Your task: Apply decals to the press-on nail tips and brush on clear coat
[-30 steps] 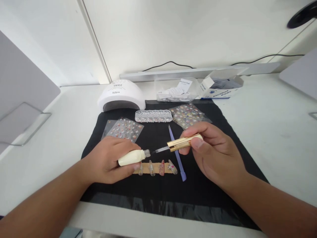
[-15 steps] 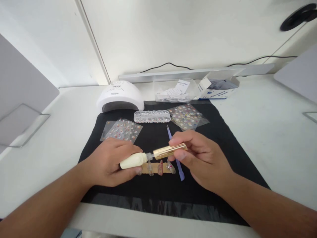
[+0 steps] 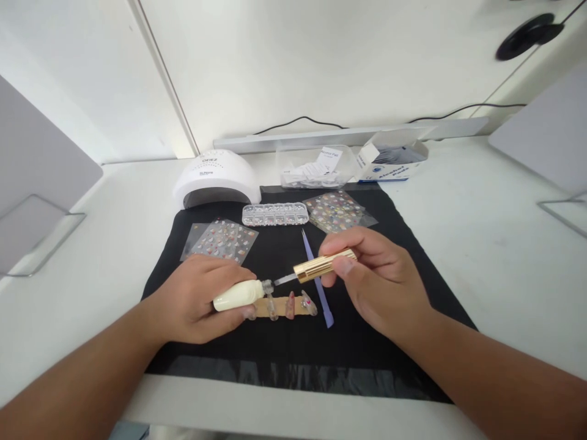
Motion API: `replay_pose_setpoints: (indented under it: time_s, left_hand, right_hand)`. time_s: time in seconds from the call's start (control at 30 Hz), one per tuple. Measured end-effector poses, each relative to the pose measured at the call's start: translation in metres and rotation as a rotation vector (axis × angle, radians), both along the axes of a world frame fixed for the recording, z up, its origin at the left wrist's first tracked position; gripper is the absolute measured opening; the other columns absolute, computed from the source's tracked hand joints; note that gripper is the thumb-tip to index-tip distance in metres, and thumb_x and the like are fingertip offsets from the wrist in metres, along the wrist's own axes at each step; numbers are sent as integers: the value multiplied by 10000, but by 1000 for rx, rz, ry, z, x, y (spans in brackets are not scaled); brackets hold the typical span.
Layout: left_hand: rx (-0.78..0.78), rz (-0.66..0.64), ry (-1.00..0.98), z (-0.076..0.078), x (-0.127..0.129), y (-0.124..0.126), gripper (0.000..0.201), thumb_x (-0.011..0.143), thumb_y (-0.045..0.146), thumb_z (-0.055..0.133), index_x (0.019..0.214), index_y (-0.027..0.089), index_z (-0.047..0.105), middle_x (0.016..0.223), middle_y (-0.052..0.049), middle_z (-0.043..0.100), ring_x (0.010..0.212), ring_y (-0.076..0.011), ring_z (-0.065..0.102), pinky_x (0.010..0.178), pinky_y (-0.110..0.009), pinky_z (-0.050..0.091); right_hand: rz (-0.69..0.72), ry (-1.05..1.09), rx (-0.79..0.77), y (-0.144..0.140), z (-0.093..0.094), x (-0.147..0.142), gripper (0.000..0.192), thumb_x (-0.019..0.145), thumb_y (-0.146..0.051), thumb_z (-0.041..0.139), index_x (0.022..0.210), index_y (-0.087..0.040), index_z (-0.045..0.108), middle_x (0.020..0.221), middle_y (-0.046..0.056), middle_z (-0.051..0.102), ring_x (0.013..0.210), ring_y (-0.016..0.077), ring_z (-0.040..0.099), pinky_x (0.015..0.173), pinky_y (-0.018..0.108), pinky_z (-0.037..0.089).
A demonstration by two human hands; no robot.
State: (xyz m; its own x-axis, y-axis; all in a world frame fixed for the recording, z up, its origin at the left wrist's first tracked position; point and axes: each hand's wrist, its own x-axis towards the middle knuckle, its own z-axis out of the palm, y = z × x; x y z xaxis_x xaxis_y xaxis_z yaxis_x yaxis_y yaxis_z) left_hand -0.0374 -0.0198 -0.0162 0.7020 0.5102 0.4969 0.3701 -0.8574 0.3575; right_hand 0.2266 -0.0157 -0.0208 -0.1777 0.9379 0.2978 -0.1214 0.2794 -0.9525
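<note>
My left hand (image 3: 202, 299) is closed around a pale cream nail polish bottle (image 3: 236, 295), tilted with its clear neck toward the right. Between the fingers and thumb of my right hand (image 3: 371, 269) is the gold ribbed cap (image 3: 321, 264) with its brush (image 3: 287, 278). The brush tip is close to the bottle's mouth. Just below the bottle lies a tan strip (image 3: 279, 307) bearing several decorated false nails (image 3: 290, 305); its left end is hidden by my left hand. Purple tweezers (image 3: 322, 296) lie on the black mat (image 3: 293, 348), partly behind the cap.
A white nail lamp (image 3: 219, 177) stands at the back left. Near it are a clear rhinestone case (image 3: 275, 214), sticker sheets (image 3: 222, 240) on the left and more sticker sheets (image 3: 338, 211) on the right. Behind are a clear tub (image 3: 293, 178) and an alcohol pads box (image 3: 392, 168).
My right hand has drawn the cap and brush rightward, away from the bottle's neck, so more of the brush shows. My left hand still grips the bottle. The whole view has shifted slightly.
</note>
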Motion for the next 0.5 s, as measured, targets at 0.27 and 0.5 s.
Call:
replay_pose_setpoints:
  time_s: [0.27,0.5]
  left_hand:
    - [-26,18,29,1,-10,4,97,948,214,568,1040,200,593,728,11,712,597,-133,657,579,-230,502]
    - [38,171,77,-2,-25,8,128,939,246,576,1057,214,614,734,8,700,552,-133,630,534,-233,467]
  right_hand:
    - [-62,-13,8,10,-3,14,67,800,-227,717,734,-230,705,614,-11,605,492,115,482,447,275,329]
    - [11,-194,190,8,0,19,147,787,-148,633,685,-251,651,573,-26,513,542,148,466,550,341,358]
